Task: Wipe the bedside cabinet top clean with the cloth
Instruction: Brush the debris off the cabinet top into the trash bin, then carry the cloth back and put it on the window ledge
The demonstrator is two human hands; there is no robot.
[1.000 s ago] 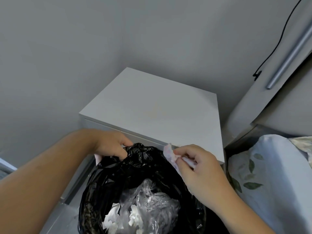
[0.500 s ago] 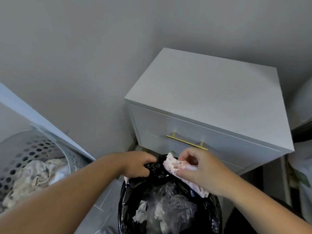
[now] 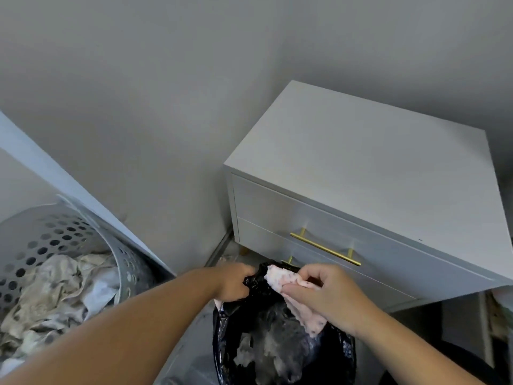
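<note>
The white bedside cabinet (image 3: 369,173) stands at the right against the grey wall, its flat top bare and two drawers with gold handles below. My right hand (image 3: 330,298) is shut on a pale pink speckled cloth (image 3: 302,307), held over the mouth of a black bin bag (image 3: 277,345) in front of the cabinet. My left hand (image 3: 233,283) grips the bag's rim on the left side. Crumpled plastic and paper lie inside the bag.
A grey perforated laundry basket (image 3: 55,240) full of crumpled light fabric stands at the lower left, beside a slanting white panel (image 3: 72,187). Gold drawer handle (image 3: 324,248) juts from the cabinet front just above my hands.
The view has swung left and down: the cabinet shifted to the right and the laundry basket came into sight. Both hands stay at the bag's rim, the cloth still in the right one.
</note>
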